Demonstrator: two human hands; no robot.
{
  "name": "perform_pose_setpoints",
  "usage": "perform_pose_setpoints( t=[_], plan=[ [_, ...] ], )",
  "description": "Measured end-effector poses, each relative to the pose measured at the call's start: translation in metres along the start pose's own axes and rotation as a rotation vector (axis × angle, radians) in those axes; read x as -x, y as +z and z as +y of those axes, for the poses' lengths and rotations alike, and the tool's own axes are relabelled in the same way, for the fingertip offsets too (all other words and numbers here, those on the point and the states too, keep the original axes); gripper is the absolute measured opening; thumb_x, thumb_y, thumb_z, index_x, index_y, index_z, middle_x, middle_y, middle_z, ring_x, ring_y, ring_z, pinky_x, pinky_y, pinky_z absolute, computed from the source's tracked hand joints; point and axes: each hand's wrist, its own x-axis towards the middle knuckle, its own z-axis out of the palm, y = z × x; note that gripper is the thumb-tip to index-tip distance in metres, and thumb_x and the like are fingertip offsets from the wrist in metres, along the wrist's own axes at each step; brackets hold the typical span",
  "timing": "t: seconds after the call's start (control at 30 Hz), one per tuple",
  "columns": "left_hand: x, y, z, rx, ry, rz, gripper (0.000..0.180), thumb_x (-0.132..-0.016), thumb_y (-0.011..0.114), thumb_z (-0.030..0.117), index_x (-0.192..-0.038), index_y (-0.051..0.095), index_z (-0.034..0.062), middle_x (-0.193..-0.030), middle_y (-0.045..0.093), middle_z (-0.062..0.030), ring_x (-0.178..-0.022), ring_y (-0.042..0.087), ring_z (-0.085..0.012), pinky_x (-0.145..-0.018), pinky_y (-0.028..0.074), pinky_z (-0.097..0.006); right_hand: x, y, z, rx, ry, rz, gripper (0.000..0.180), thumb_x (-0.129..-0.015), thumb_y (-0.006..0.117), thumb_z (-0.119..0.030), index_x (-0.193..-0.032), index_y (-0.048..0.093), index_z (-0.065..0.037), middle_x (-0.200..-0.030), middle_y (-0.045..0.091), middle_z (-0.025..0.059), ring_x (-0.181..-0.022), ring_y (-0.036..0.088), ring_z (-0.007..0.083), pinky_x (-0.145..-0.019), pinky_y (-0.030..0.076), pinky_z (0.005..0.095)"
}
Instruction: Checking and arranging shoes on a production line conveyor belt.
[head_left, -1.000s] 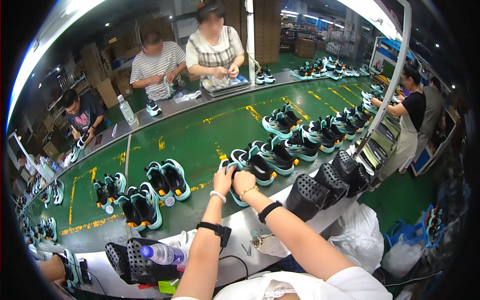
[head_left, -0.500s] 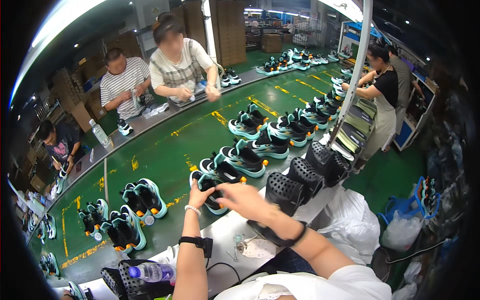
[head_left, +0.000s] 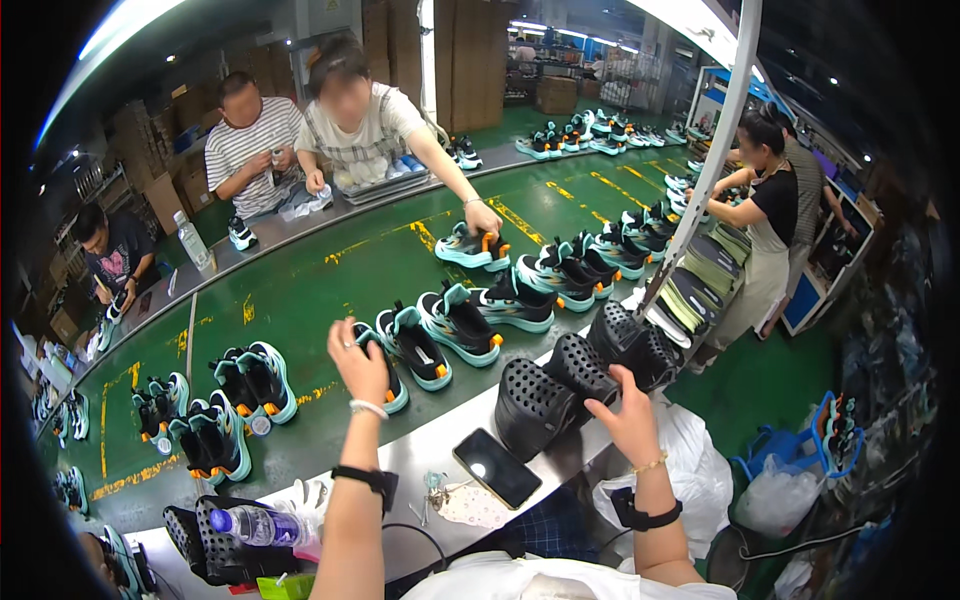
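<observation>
My left hand (head_left: 360,370) is over the near edge of the green belt, fingers apart, beside a black and mint-green sneaker (head_left: 394,385) that it partly covers. I cannot tell whether it touches that shoe. More sneakers of the same kind, such as this one (head_left: 414,345) and a neighbouring one (head_left: 460,328), run in a row to the far right. To the right, my right hand (head_left: 630,425) is open and empty, thumb apart from the fingers. It is close to black perforated clog-like pieces (head_left: 535,405) standing on the white bench.
A phone (head_left: 497,468), a purple-capped bottle (head_left: 262,526) and small metal tools lie on the bench (head_left: 420,500). Paired sneakers (head_left: 212,438) sit on the belt at left. Across it, a co-worker's hand (head_left: 482,220) holds a sneaker (head_left: 470,248). A white post (head_left: 705,175) rises at right.
My right hand has left the near sneaker and moved right to the black perforated pieces. My left hand has loosened and shifted left. The co-worker opposite has reached onto a sneaker. The phone is now uncovered.
</observation>
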Motion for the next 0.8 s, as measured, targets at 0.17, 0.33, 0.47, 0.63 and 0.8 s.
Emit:
perform_pose_setpoints(
  t=[0.17, 0.33, 0.47, 0.63, 0.8],
  plan=[
    [0.028, -0.005, 0.039, -0.374, 0.268, -0.597, 0.041, -0.075, 0.069, 0.038, -0.105, 0.067, 0.01, -0.101, 0.056, -0.008, -0.098, 0.053, -0.0249, -0.082, 0.04, -0.038, 0.001, 0.003, -0.011, -0.032, 0.034, 0.104, 0.056, -0.08, 0.071, -0.03, -0.121, 0.049, 0.001, -0.108, 0.061, 0.0278, -0.101, 0.059, 0.042, -0.086, 0.046, 0.044],
    [0.032, -0.01, 0.021, -0.437, 0.303, -0.735, 0.027, -0.071, 0.073, 0.026, -0.094, 0.073, 0.0115, -0.1, 0.053, -0.007, -0.097, 0.052, -0.0248, -0.086, 0.04, -0.038, -0.014, -0.012, -0.083, -0.532, -0.045, 0.207, 0.043, -0.082, 0.068, -0.008, -0.12, 0.05, 0.003, -0.094, 0.069, 0.0134, -0.085, 0.066, 0.0158, -0.076, 0.052, 0.0283],
    [0.057, -0.032, 0.004, -0.438, 0.222, -0.535, 0.031, -0.068, 0.075, 0.03, -0.092, 0.073, 0.0104, -0.097, 0.054, -0.0074, -0.096, 0.05, -0.0252, -0.083, 0.039, -0.039, -0.037, 0.076, -0.149, -0.039, -0.198, -0.311, 0.05, -0.083, 0.067, -0.035, -0.11, 0.05, 0.005, -0.08, 0.065, 0.024, -0.078, 0.064, 0.0407, -0.069, 0.05, 0.0438],
    [0.066, -0.014, -0.004, -0.375, 0.291, -0.503, 0.03, -0.073, 0.071, 0.033, -0.093, 0.071, 0.0097, -0.094, 0.055, -0.0062, -0.096, 0.05, -0.0257, -0.082, 0.039, -0.04, -0.097, 0.21, -0.135, 0.228, -0.208, -0.496, 0.038, -0.073, 0.071, -0.036, -0.084, 0.068, 0.001, -0.088, 0.067, 0.0211, -0.087, 0.066, 0.0355, -0.078, 0.053, 0.0413],
    [0.061, -0.021, -0.01, -0.364, 0.236, -0.509, 0.03, -0.075, 0.07, 0.035, -0.098, 0.071, 0.0144, -0.092, 0.059, -0.0051, -0.095, 0.051, -0.0254, -0.083, 0.039, -0.039, -0.114, 0.274, -0.141, 0.661, -0.467, -0.265, 0.039, -0.07, 0.074, -0.046, -0.082, 0.071, -0.009, -0.084, 0.07, 0.0084, -0.081, 0.068, 0.0228, -0.07, 0.054, 0.0346]
  ],
)
